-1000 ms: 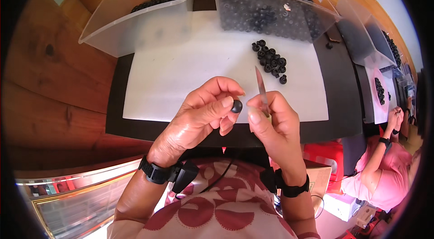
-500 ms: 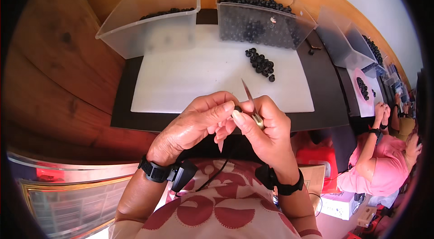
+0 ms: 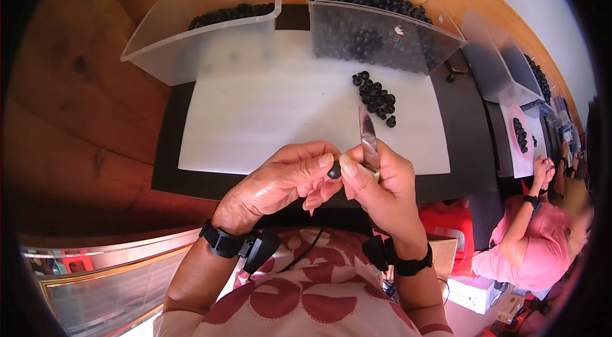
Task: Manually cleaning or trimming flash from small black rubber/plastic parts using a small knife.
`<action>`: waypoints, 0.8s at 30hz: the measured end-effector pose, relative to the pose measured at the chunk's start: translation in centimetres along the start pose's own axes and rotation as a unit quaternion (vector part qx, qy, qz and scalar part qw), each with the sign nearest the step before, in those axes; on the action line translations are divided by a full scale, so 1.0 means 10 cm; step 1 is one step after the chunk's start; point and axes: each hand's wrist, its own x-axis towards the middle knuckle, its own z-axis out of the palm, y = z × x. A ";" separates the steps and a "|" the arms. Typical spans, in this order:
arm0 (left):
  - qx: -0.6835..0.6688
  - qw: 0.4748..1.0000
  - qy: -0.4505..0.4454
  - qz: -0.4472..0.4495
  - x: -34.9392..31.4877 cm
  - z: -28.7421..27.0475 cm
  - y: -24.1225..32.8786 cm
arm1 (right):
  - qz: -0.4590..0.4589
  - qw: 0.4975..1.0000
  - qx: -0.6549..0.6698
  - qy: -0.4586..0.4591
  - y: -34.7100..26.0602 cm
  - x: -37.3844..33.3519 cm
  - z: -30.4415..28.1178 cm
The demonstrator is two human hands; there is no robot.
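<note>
A small round black part (image 3: 334, 171) is pinched in the fingertips of my left hand (image 3: 280, 178). The thumb of my right hand (image 3: 386, 187) touches its right side. Held in that same right hand is a knife (image 3: 368, 136), its pale handle mostly hidden in the palm and its blade pointing away from me. Beyond my hands, a loose group of similar black parts (image 3: 377, 96) lies on a white mat (image 3: 255, 120). Both hands are above the near edge of the dark table (image 3: 191, 174).
A clear bin (image 3: 210, 50) with black parts stands at the back left. Another clear bin (image 3: 382, 37), much fuller, is at the back middle. To the right, a person in pink (image 3: 529, 241) works at a neighbouring table with more bins (image 3: 497, 72).
The knife has turned, so its blade now shows its broad side. The black part shows more between my fingers. My view has shifted slightly.
</note>
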 end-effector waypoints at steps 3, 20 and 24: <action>0.002 1.000 0.024 0.003 0.15 -0.09 -0.02 | -0.008 0.999 -0.036 -0.001 0.08 0.12 -0.07; -0.052 0.982 0.163 0.081 0.51 -0.42 -0.25 | -0.043 0.964 -0.262 -0.010 0.42 0.17 -0.30; -0.064 0.980 0.169 0.081 0.50 -0.44 -0.26 | -0.046 0.964 -0.264 0.000 0.42 0.16 -0.27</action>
